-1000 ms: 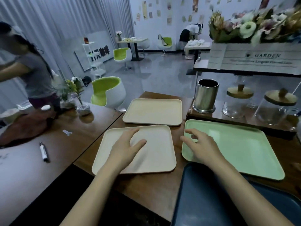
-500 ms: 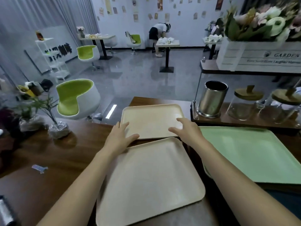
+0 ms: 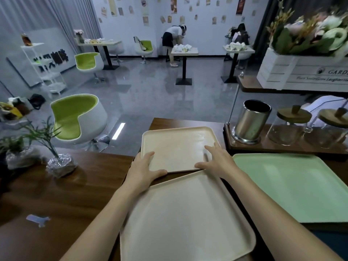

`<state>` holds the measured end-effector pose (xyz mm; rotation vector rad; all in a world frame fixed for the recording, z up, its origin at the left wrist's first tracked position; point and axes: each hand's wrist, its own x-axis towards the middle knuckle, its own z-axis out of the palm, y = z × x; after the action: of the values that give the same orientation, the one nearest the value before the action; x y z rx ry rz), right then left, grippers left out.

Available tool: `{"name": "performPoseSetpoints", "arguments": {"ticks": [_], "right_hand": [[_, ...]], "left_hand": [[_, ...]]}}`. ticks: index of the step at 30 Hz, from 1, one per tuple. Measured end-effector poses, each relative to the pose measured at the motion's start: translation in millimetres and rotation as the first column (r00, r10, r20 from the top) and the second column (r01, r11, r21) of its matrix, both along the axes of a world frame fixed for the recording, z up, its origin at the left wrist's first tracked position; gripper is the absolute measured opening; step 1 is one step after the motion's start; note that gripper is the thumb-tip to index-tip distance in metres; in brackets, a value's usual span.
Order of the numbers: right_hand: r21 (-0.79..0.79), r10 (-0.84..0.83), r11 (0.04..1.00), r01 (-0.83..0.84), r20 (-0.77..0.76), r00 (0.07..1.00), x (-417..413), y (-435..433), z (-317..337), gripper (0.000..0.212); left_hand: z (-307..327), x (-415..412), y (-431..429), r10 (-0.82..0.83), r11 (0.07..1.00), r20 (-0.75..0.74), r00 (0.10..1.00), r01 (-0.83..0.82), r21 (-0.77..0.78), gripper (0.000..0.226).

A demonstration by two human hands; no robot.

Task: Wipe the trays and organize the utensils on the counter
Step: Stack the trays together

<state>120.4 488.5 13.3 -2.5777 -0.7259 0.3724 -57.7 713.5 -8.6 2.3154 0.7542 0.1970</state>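
Note:
Two beige trays lie on the wooden counter. The far beige tray (image 3: pixel 178 146) sits square, and the near beige tray (image 3: pixel 184 213) lies skewed just below it. My left hand (image 3: pixel 143 168) holds the far tray's near-left corner, fingers on top and thumb along its front edge. At the near-right corner my right hand (image 3: pixel 218 161) rests with fingers spread flat on the tray. A pale green tray (image 3: pixel 291 185) lies to the right. No cloth or utensil is visible.
A steel utensil cup (image 3: pixel 252 121) and two lidded glass jars (image 3: pixel 290 129) stand on a raised shelf at the right, under a flower crate (image 3: pixel 278 72). Foil-wrapped plants (image 3: pixel 58 162) and a paper scrap (image 3: pixel 37 219) are on the left. A dark tray (image 3: pixel 331 240) shows at the bottom right.
Both hands left the near beige and green trays and reached forward to the far beige tray's near corners. My view shifted forward and left.

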Motion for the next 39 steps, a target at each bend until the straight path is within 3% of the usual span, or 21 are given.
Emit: {"name": "performPoseSetpoints", "arguments": {"ticks": [9, 17, 23, 26, 31, 39], "right_hand": [[0.034, -0.039, 0.999, 0.036, 0.092, 0.995, 9.7, 14.2, 7.0, 0.109], [-0.036, -0.075, 0.996, 0.077, 0.053, 0.996, 22.1, 28.9, -2.6, 0.094], [-0.059, -0.058, 0.996, 0.059, 0.031, 0.998, 24.7, 27.3, -5.2, 0.116], [0.038, -0.043, 0.998, 0.041, 0.056, 0.998, 6.3, 10.9, 13.5, 0.098], [0.076, 0.094, 0.993, -0.093, -0.005, 0.996, -56.0, -71.1, 35.7, 0.057], [-0.01, 0.183, 0.983, -0.185, -0.105, 0.977, -115.3, -138.1, 30.5, 0.075]], "left_hand": [[21.1, 44.1, 40.6, -0.127, 0.991, 0.102, 0.987, 0.13, -0.029, 0.074], [1.6, 74.3, 61.7, -0.179, 0.982, 0.007, 0.984, 0.179, -0.067, 0.079], [-5.2, 72.1, 54.9, -0.167, 0.985, -0.091, 0.982, 0.17, 0.02, 0.095], [11.2, 51.1, 45.9, -0.146, 0.989, -0.068, 0.987, 0.145, -0.023, 0.101], [37.0, -41.7, -8.2, -0.091, 0.995, -0.056, 0.994, 0.094, 0.044, 0.084], [11.8, -146.2, -104.4, 0.17, 0.976, -0.076, 0.983, -0.156, 0.155, 0.069]]}}
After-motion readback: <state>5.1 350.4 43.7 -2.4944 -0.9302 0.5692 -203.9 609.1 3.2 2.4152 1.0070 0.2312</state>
